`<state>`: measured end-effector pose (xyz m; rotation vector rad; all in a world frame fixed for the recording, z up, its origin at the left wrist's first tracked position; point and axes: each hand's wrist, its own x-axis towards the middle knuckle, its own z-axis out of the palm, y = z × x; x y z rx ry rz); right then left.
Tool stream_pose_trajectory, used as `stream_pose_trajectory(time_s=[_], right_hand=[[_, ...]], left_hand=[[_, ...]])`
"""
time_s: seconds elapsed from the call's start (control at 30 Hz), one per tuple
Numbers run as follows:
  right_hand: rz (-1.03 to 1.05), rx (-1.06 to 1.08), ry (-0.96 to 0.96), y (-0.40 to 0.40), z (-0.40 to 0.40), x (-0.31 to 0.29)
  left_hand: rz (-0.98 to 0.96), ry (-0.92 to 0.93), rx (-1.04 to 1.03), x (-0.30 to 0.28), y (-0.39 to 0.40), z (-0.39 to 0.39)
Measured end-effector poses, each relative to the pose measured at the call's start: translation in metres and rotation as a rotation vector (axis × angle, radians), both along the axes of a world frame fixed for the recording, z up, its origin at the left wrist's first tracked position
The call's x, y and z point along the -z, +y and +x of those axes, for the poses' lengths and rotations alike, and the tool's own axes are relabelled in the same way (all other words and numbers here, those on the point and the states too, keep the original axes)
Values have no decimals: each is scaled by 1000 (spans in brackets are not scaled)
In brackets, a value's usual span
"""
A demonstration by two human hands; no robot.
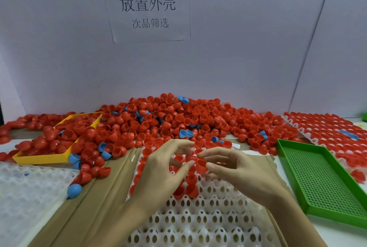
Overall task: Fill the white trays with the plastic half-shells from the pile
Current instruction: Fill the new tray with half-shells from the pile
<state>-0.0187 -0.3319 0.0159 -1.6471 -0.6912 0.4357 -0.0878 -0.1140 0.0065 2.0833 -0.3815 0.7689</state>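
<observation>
A big pile of red half-shells (pixel 168 119), with a few blue ones mixed in, lies along the back wall. In front of me sits a white tray (pixel 198 219) with red shells in its far rows. Both hands hover over those rows. My right hand (pixel 242 171) pinches a red half-shell (pixel 201 165) between thumb and fingers. My left hand (pixel 164 169) has its fingers curved beside that shell, its thumb close to the rim; whether it holds anything is hidden.
A yellow tray (pixel 39 157) with red shells stands at the left. An empty green perforated tray (pixel 317 183) lies at the right. A filled white tray (pixel 327 127) sits at back right, another white tray (pixel 29 191) at front left. Brown cardboard (pixel 95 207) lies beneath.
</observation>
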Motion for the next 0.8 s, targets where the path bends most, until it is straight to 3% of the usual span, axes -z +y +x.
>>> stream_pose_trajectory(time_s=[0.2, 0.63, 0.8], right_hand=[[5, -10, -38, 2, 2, 3], [76, 28, 3, -4, 6, 3], [236, 153, 135, -8, 14, 5]], left_hand=[[185, 9, -31, -1, 5, 1], [-208, 318, 168, 2, 6, 5], [-15, 277, 126, 8, -3, 0]])
